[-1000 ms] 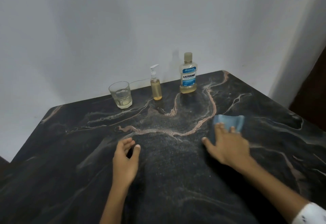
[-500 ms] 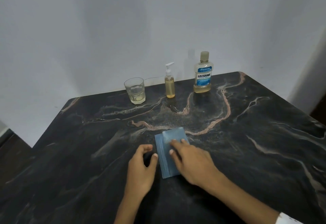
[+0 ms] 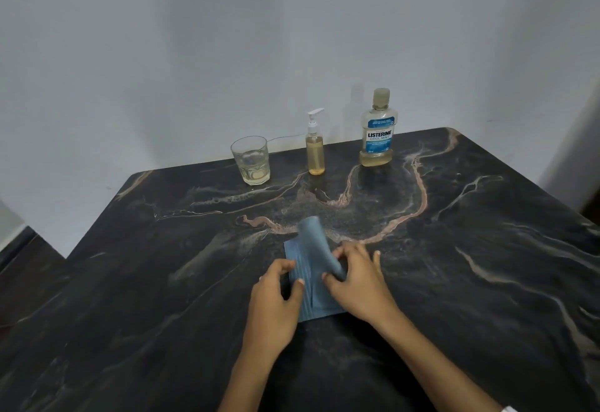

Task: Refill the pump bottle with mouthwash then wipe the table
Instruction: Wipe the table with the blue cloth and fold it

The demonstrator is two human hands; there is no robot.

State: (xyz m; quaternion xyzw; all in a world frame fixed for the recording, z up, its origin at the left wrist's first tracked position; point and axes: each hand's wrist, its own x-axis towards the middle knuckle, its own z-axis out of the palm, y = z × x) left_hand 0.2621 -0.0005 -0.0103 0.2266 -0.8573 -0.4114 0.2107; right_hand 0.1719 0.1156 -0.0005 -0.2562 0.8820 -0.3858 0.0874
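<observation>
A blue cloth (image 3: 308, 269) lies in the middle of the dark marble table (image 3: 454, 249). My right hand (image 3: 357, 281) pinches its right flap and lifts it up and over, so the flap stands curled above the rest. My left hand (image 3: 276, 298) holds the cloth's left edge between thumb and fingers. At the back of the table stand a small pump bottle (image 3: 315, 148) with amber liquid and a mouthwash bottle (image 3: 376, 132) with a blue label, capped and low on liquid.
A clear glass (image 3: 251, 161) with a little pale liquid stands left of the pump bottle. A white wall runs behind the table. The table's left edge drops to a dark floor (image 3: 29, 269).
The right hand slid the cloth from the right side to the table's middle. The left hand took its left edge, and the right hand now lifts one flap.
</observation>
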